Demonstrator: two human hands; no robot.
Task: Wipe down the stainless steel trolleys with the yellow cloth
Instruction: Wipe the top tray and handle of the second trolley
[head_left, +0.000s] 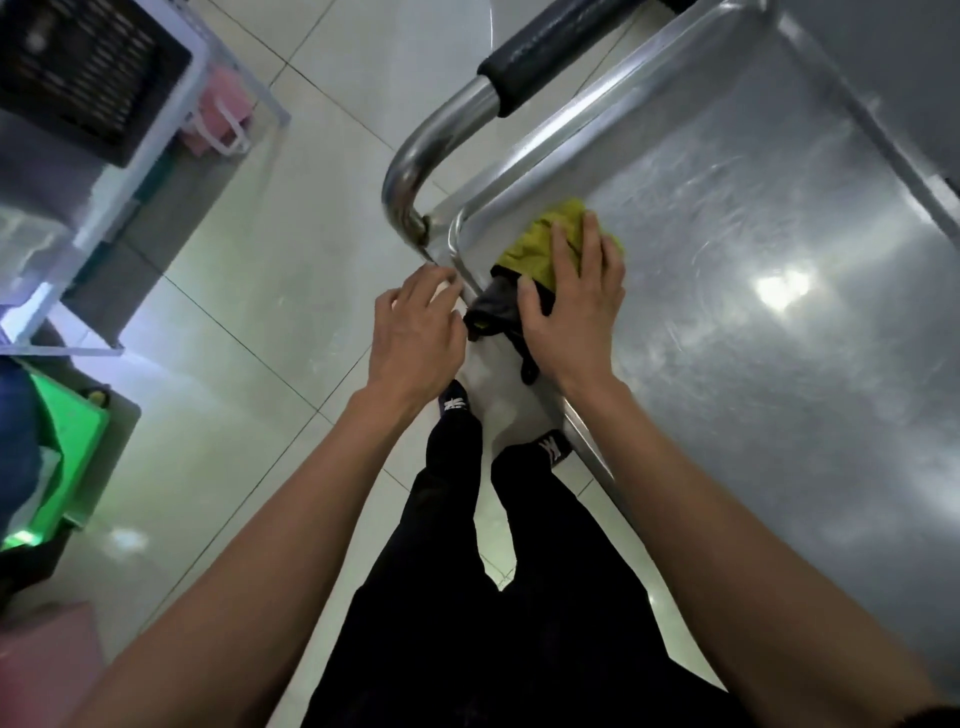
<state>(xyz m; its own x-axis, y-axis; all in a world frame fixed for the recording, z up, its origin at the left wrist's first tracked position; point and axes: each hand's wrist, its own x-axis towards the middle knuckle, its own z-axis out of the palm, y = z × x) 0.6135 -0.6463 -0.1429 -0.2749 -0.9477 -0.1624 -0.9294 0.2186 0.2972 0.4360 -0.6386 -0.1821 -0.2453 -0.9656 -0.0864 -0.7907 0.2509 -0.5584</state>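
Observation:
A stainless steel trolley (753, 322) fills the right of the head view, its top shelf shiny and streaked. A yellow cloth (540, 244) with a dark grey underside lies bunched in the shelf's near left corner. My right hand (574, 306) presses flat on the cloth with straight fingers. My left hand (415, 332) hovers just outside the trolley's corner rim, fingers loosely curled, fingertips by the rim next to the cloth's grey edge; whether they touch it I cannot tell.
The trolley's curved push handle (441, 140) with a black grip (561, 47) rises at the corner. A shelving rack (104, 171) with a black crate stands at the left. A green bin (67, 457) sits on the tiled floor. My legs stand beside the trolley edge.

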